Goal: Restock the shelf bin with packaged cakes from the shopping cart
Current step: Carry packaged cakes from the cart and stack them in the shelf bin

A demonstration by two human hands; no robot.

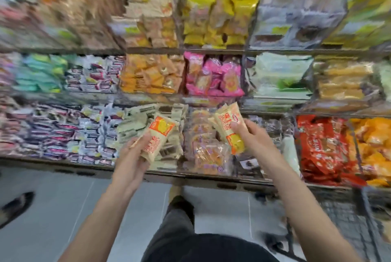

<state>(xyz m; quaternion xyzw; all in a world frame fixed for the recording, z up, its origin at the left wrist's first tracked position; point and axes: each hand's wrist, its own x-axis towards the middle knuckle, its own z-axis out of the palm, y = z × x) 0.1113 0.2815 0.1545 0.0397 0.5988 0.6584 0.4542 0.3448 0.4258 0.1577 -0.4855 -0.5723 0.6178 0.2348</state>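
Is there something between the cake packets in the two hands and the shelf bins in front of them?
Nothing visible blocks them. The left hand grips one cream plastic cake packet with orange print, the right hand another, both raised before the open-fronted bottom-shelf bins, which already hold packets. Which bin is meant, I cannot tell.

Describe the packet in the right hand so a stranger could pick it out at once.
Start at the lowest shelf row, in front of the bin of clear-wrapped orange cakes. There the right hand grips a cream packet, red lettering and a red logo uppermost. The left hand's packet shows an orange panel uppermost instead.
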